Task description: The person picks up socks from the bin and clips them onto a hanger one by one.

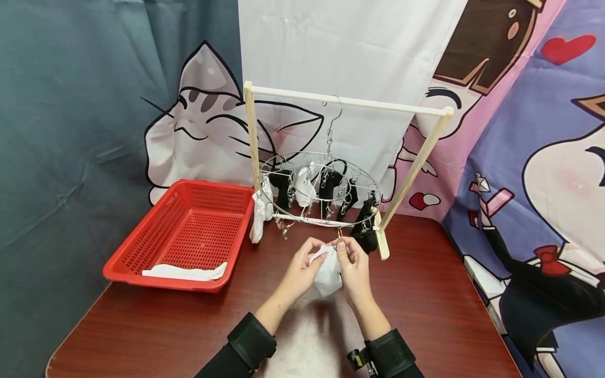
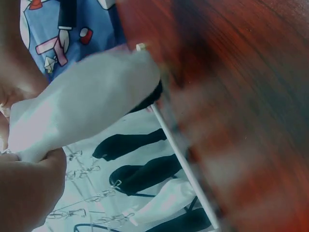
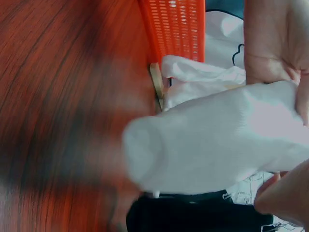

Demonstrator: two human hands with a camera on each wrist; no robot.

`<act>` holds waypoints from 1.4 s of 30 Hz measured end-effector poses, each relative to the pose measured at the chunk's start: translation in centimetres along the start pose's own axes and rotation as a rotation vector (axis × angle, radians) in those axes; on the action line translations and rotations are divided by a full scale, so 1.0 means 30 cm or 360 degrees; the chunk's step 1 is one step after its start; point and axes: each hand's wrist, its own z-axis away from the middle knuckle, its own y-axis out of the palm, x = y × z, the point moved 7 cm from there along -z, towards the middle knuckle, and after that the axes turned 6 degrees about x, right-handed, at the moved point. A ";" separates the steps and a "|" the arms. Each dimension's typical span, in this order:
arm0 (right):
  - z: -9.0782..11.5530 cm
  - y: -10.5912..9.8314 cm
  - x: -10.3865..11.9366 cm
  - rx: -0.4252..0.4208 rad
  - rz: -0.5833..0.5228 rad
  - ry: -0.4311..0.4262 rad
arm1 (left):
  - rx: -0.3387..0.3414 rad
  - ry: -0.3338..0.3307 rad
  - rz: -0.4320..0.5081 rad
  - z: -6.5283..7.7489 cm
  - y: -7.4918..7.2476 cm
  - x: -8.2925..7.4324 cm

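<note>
A white sock (image 1: 328,278) hangs toe down between both hands, just in front of a round wire clip hanger (image 1: 341,107). My left hand (image 1: 300,270) pinches one side of its cuff. At the other side my right hand (image 1: 355,268) pinches the cuff by a metal clip (image 1: 340,232); fingers partly hide that clip's jaws. In the left wrist view the sock (image 2: 91,101) stretches out from the fingertips, and the right wrist view shows its rounded toe (image 3: 145,150). Several black socks (image 1: 327,190) and white socks (image 1: 305,186) hang from the hanger's other clips.
The hanger hangs from a wooden rack (image 1: 350,102) with slanted side posts. Left of it, a red plastic basket (image 1: 177,283) holds a flat white sock (image 1: 186,272). Everything stands on a reddish-brown table (image 1: 439,304), with printed cloth (image 1: 189,31) behind.
</note>
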 end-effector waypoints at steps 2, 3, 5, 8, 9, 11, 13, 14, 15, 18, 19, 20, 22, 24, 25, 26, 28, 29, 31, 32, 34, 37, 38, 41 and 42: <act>0.003 -0.008 -0.005 -0.0005 0.0014 0.0041 | -0.0091 0.0133 -0.0201 -0.003 -0.014 -0.022; 0.005 -0.015 -0.007 -0.0022 0.0027 0.0052 | -0.0160 0.0243 -0.0333 -0.004 -0.026 -0.040; 0.007 -0.031 -0.005 -0.0055 0.0055 0.0059 | -0.0353 0.0518 -0.0617 0.003 -0.057 -0.090; 0.004 -0.063 0.007 -0.0128 0.0116 0.0031 | -0.0680 0.0883 -0.0977 0.017 -0.124 -0.174; 0.002 -0.075 0.012 -0.0159 0.0138 0.0015 | -0.0762 0.0936 -0.1078 0.015 -0.149 -0.195; -0.005 -0.099 0.024 -0.0212 0.0185 -0.0024 | -0.0837 0.0923 -0.1242 -0.003 -0.201 -0.221; -0.009 -0.121 0.039 -0.0272 0.0234 -0.0081 | -0.0778 0.0809 -0.1383 -0.033 -0.241 -0.229; -0.010 -0.130 0.045 -0.0306 0.0265 -0.0109 | -0.0719 0.0748 -0.1439 -0.046 -0.254 -0.227; -0.004 -0.131 0.066 -0.0348 0.0308 -0.0136 | -0.0659 0.0708 -0.1484 -0.056 -0.262 -0.222; 0.029 -0.126 0.110 -0.0525 0.0561 -0.0376 | -0.0496 0.0668 -0.1506 -0.066 -0.252 -0.208; 0.048 -0.109 0.136 -0.0579 0.0648 -0.0482 | -0.0465 0.0665 -0.1496 -0.063 -0.242 -0.205; 0.068 -0.088 0.164 -0.0621 0.0740 -0.0599 | -0.0447 0.0669 -0.1487 -0.059 -0.231 -0.203; 0.100 -0.037 0.194 -0.0616 0.0891 -0.0786 | -0.0423 0.0667 -0.1470 -0.049 -0.203 -0.203; 0.107 0.020 0.214 -0.0479 0.0910 -0.0821 | -0.0409 0.0655 -0.1476 -0.040 -0.172 -0.209; 0.101 0.041 0.211 -0.0395 0.0909 -0.0788 | -0.0404 0.0647 -0.1482 -0.036 -0.156 -0.214; 0.088 0.057 0.201 -0.0310 0.0881 -0.0723 | -0.0403 0.0641 -0.1490 -0.033 -0.140 -0.218; 0.053 0.067 0.158 -0.0213 0.0847 -0.0573 | -0.0403 0.0628 -0.1516 -0.030 -0.108 -0.226; 0.035 0.068 0.139 -0.0192 0.0837 -0.0514 | -0.0403 0.0624 -0.1523 -0.028 -0.094 -0.229; 0.008 0.062 0.114 -0.0186 0.0813 -0.0447 | -0.0403 0.0610 -0.1531 -0.025 -0.071 -0.232; -0.004 0.057 0.100 -0.0184 0.0788 -0.0425 | -0.0403 0.0610 -0.1530 -0.022 -0.063 -0.232; -0.018 0.043 0.078 -0.0193 0.0767 -0.0388 | -0.0405 0.0619 -0.1507 -0.015 -0.057 -0.235; -0.024 0.024 0.065 -0.0207 0.0710 -0.0337 | -0.0434 0.0655 -0.1444 -0.001 -0.079 -0.238; -0.025 0.019 0.061 -0.0208 0.0706 -0.0321 | -0.0461 0.0673 -0.1436 0.005 -0.097 -0.236; -0.027 0.006 0.060 -0.0225 0.0756 -0.0290 | -0.0599 0.0667 -0.1456 0.028 -0.203 -0.214; -0.028 0.003 0.061 -0.0225 0.0780 -0.0281 | -0.0660 0.0626 -0.1474 0.039 -0.256 -0.202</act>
